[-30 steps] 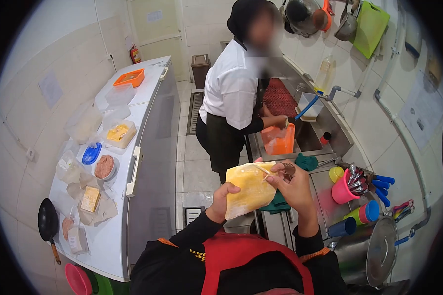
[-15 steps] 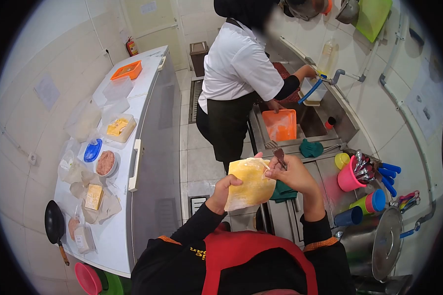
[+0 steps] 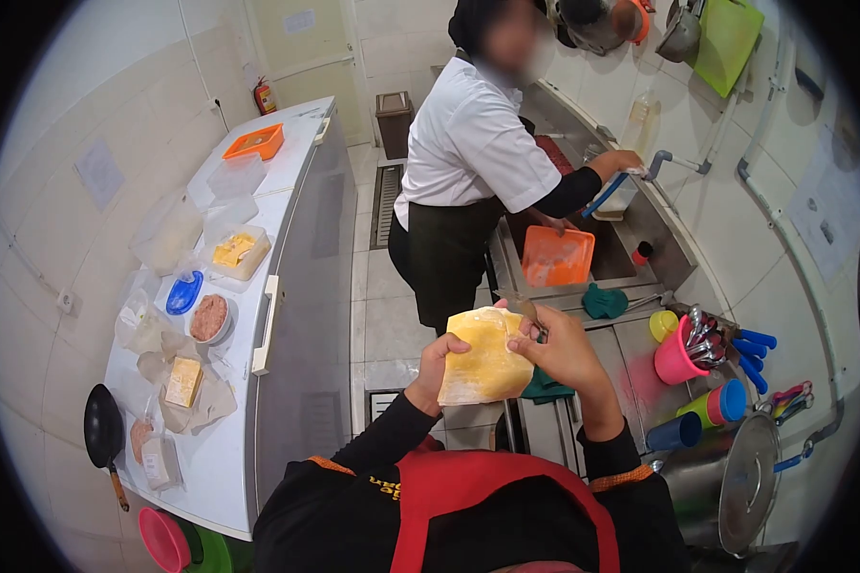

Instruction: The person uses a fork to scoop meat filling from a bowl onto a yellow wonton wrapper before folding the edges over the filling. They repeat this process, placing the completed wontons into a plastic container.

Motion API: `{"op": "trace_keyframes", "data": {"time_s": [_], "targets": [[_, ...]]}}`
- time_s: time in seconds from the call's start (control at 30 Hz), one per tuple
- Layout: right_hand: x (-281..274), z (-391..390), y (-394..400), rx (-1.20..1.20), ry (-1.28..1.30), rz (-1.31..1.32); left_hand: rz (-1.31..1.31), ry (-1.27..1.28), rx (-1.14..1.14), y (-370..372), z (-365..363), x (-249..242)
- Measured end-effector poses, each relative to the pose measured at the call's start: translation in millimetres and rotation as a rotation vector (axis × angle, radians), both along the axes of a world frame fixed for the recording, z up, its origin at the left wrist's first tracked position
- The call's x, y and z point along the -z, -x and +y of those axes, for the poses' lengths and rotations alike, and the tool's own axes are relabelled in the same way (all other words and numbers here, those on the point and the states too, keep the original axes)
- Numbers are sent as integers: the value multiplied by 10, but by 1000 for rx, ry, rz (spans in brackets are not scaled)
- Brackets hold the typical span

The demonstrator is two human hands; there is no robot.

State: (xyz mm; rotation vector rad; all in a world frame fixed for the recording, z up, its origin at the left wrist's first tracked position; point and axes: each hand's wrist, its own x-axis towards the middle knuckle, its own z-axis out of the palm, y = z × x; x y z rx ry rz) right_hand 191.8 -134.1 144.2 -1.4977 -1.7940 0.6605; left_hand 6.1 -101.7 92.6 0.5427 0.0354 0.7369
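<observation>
In front of my chest I hold a yellow, flour-dusted dough sheet [image 3: 485,368]. My left hand [image 3: 437,368] grips its left edge, thumb on the near face. My right hand [image 3: 556,346] is closed at the upper right corner, the thumb pressed on the dough. A fork [image 3: 520,304] sticks up from the right fingers, its handle mostly hidden by them. On the white counter to my left, a stack of similar yellow sheets [image 3: 183,382] lies on crumpled paper. Near it stands a tub of pinkish minced filling [image 3: 209,317].
A co-worker [image 3: 468,143] stands at the sink, holding an orange tray [image 3: 556,256]. On the left counter are a blue lid [image 3: 183,292], a yellow-filled container [image 3: 241,250] and a frying pan [image 3: 104,426]. Right: pink cutlery cup [image 3: 675,350], large pot [image 3: 707,487].
My right thumb has moved onto the sheet's corner, and the fork has turned and sunk lower. The co-worker's upper body has turned toward me; the orange tray has shifted slightly right and down.
</observation>
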Motion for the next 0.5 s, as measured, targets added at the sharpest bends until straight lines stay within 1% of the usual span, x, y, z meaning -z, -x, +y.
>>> {"op": "trace_keyframes", "data": {"time_s": [0.07, 0.17, 0.27, 0.3, 0.4, 0.43, 0.5], "targets": [[-9, -5, -7, 15, -43, -50, 27, -3, -9, -25, 10, 25], [20, 1, -48, -21, 41, 83, 70, -26, -23, -45, 31, 92], [221, 68, -135, -57, 85, 192, 108, -2, -33, -62, 28, 152], [279, 74, -171, -119, 179, 330, 115, 2, 0, -50, 35, 175], [458, 69, -192, -133, 324, 417, 52, 46, 51, -85, 26, 304], [500, 84, -202, -158, 331, 424, 135, 9, 17, -81, 49, 335], [572, 67, -189, -178, 384, 432, 156, -9, 15, -63, 55, 386]]}}
